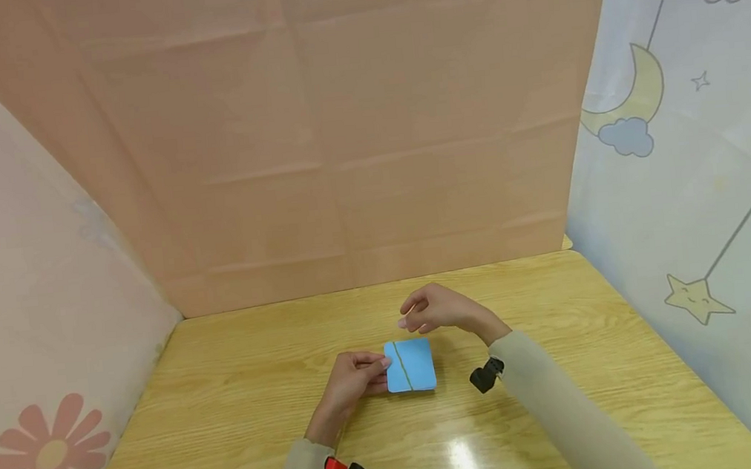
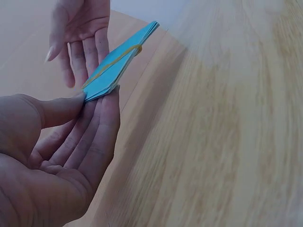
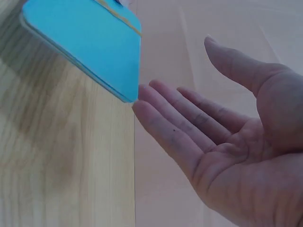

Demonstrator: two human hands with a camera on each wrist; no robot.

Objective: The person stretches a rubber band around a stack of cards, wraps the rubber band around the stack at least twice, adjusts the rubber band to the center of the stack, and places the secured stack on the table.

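Note:
A small stack of blue cards with rounded corners is held above the table. One yellow rubber band runs round the stack, nearer its left side. My left hand pinches the stack's left edge, with the thumb on top and the fingers underneath. Just beyond the stack's far right side, my right hand hovers with nothing in its grasp. In the right wrist view its fingers are loosely extended and the thumb stands apart from them. Layered card edges show along the side of the stack in the left wrist view.
The wooden table spreads out under both hands. A peach cloth backdrop rises behind it. Patterned cloth walls stand at the left and right. Each sleeve carries a small black wrist camera.

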